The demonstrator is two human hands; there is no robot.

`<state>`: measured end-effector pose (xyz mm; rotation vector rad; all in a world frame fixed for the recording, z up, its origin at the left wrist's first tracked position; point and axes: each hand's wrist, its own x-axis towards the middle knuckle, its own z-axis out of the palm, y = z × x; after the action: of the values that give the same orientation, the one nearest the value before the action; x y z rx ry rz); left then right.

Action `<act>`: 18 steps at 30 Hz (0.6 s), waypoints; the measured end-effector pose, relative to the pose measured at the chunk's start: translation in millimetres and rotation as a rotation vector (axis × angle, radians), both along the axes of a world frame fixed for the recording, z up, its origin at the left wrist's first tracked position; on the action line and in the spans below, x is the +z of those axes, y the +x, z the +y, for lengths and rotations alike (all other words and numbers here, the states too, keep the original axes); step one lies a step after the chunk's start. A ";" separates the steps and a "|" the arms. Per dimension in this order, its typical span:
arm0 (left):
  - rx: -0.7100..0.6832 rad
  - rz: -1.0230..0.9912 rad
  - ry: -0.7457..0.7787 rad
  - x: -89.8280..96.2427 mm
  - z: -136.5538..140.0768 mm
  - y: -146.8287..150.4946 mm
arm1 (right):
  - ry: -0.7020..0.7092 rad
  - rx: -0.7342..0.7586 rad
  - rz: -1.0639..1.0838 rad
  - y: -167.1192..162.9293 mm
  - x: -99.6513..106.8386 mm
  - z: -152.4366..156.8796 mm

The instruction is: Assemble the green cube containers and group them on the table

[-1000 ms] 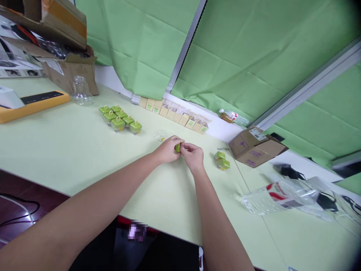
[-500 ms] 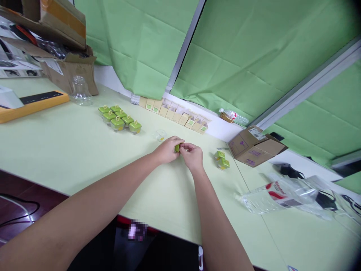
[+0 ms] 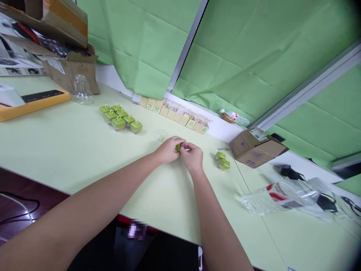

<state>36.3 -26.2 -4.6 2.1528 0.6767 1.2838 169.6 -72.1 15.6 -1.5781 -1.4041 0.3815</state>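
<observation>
Above the middle of the table, my left hand point(image 3: 169, 149) is closed around a small green lid point(image 3: 177, 147). The fingertips of my right hand point(image 3: 192, 153) pinch the lid's right side, so the two hands meet on it. Much of the lid is hidden by fingers. Just beyond my left hand sits a small clear cup point(image 3: 161, 135) with a yellow mark. To the left stands a group of several small clear containers with green lids point(image 3: 119, 122) and looped tops. Two more green-lidded containers point(image 3: 224, 164) stand right of my right hand.
Small cardboard boxes point(image 3: 172, 112) line the table's back edge. A clear jar point(image 3: 82, 90), an orange-edged device point(image 3: 36, 103) and an open carton point(image 3: 70, 71) are at left. To the right are a cardboard box point(image 3: 255, 147), a large plastic bottle point(image 3: 270, 197) and a small bottle point(image 3: 234, 117).
Both hands stay together on the green lid with almost no movement. The whole view has shifted very slightly.
</observation>
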 end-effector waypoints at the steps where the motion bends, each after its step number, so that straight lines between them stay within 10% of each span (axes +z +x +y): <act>1: -0.003 -0.008 -0.006 0.1 -0.2 0.5 | 0.006 -0.033 -0.052 -0.4 1.4 -1.2; 18: -0.029 -0.164 -0.102 0.6 -0.9 3.9 | 0.142 -0.059 -0.338 -2.1 10.1 -8.1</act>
<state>40.1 -27.1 -4.0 1.9450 0.6273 1.3630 167.5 -80.2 25.8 -1.6131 -1.5951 -0.0242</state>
